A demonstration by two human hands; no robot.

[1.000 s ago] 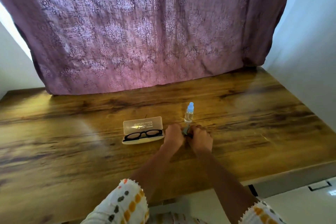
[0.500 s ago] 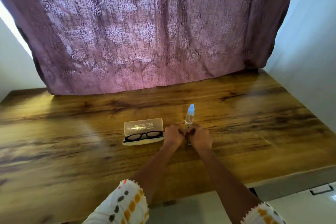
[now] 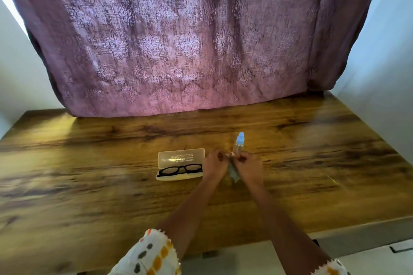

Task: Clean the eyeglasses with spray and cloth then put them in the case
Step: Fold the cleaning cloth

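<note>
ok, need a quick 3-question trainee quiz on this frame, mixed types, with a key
1. True or false: the glasses lie in the open case.
2. Fill in: the bottle stands ___ on the table.
3. What do the left hand and right hand hold between them?
A) the cloth
B) the bottle
C) the glasses

Key: 1 true; 2 upright; 3 A.
</note>
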